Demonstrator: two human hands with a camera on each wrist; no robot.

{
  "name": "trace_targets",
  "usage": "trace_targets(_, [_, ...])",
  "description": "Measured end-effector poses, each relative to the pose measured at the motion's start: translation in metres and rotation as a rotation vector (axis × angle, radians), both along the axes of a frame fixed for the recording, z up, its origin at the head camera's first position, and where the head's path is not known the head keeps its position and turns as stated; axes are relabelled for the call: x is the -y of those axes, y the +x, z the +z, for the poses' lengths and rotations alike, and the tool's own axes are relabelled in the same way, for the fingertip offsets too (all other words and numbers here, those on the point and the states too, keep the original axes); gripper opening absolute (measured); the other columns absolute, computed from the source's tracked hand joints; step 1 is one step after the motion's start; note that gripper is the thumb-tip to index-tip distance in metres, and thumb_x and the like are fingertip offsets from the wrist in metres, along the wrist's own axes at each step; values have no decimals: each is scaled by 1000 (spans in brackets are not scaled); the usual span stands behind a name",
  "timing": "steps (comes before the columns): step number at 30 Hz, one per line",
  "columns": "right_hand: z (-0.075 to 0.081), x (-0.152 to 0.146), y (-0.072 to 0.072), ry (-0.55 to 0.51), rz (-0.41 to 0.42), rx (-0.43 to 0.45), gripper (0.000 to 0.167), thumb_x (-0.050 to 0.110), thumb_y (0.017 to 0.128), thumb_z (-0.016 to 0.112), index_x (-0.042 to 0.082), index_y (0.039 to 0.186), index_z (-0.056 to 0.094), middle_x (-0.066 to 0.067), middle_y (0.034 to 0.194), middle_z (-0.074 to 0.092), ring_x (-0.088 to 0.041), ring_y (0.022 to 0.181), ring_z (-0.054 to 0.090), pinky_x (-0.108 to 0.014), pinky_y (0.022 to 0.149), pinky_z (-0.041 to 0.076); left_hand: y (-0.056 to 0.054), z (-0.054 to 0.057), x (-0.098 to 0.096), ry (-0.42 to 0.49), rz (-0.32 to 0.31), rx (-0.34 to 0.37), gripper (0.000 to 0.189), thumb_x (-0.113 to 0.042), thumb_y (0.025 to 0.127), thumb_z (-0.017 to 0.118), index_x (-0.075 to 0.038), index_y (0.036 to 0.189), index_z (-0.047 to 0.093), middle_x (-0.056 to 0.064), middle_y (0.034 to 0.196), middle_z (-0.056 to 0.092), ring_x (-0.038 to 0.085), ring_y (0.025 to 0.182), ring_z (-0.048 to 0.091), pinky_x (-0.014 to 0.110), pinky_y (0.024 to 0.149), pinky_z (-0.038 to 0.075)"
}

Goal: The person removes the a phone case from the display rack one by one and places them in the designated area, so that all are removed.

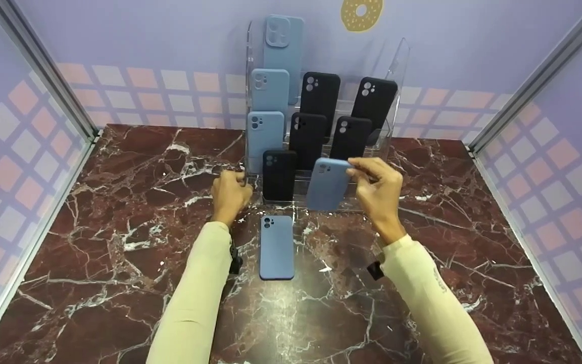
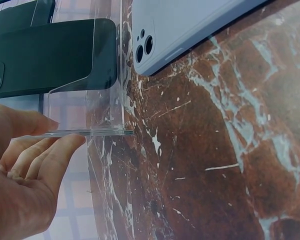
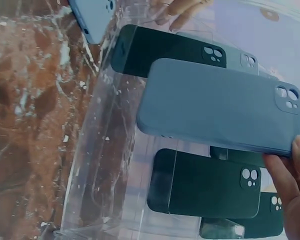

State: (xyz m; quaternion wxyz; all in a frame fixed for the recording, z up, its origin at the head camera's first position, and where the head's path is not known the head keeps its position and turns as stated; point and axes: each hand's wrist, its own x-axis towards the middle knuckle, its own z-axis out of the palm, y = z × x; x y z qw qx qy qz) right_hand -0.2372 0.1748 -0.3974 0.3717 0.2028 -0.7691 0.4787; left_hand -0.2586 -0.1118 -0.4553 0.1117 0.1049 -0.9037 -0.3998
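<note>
Right hand (image 1: 379, 194) pinches blue case (image 1: 327, 184) top; left hand (image 1: 230, 194) grips acrylic rack (image 1: 248, 91) edge.

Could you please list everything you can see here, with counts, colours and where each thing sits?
Display stand: one, clear acrylic, tiered, at the back of the table.
Light blue cases: three, in the stand's left column.
Black cases: five, in the stand's middle and right columns.
Held case: one, blue, at the stand's front right.
Loose case: one, blue, flat on the table.
Table: one, red-brown marble.
Left hand: grips the stand's front left edge.
Right hand: pinches the held case's top.
</note>
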Motion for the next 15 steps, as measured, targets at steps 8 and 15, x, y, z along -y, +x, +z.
trace_targets(8, [-23,-2,12,55,38,232,16,-9,77,80,-4,92,78,-15,85,75,-26,69,70,-18,65,56,1,1,2,35,8,16,32,-5,79,66,-8,109,79,12,99,77,39,100,69,49,93,49])
trace_targets(15, [-41,-4,17,109,72,400,13,-8,79,80,-5,91,77,-17,85,75,-27,67,71,-17,60,54,0,-1,0,18,4,-9,27,-4,79,65,-6,101,80,13,90,77,38,91,68,49,89,50])
